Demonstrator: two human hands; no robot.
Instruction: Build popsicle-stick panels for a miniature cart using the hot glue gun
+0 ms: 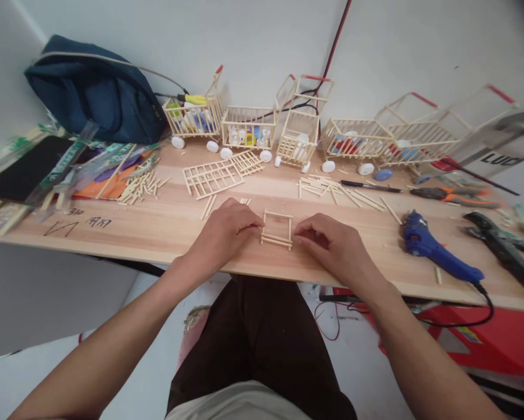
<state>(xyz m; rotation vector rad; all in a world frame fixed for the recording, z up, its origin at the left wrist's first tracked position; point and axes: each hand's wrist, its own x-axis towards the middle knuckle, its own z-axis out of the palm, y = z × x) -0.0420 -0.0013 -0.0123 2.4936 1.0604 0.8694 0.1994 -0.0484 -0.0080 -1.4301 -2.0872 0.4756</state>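
Note:
A small square frame of thin wooden sticks [276,240] lies on the table near its front edge, with two sticks close together along its near side. My left hand [227,230] pinches at the frame's left side, thumb and forefinger together. On the other side, the closed fingertips of my right hand [332,242] are at the frame's right edge. Some short sticks [244,201] lie just behind my left hand. Flat stick lattices [213,178] rest farther back.
Several stick-built shopping carts [248,125] line the wall. Loose sticks [353,195], a black pen [371,186], orange-handled pliers [458,195] and a blue glue gun [437,251] lie on the right. A dark blue bag [100,93] and a stick pile [142,184] are on the left.

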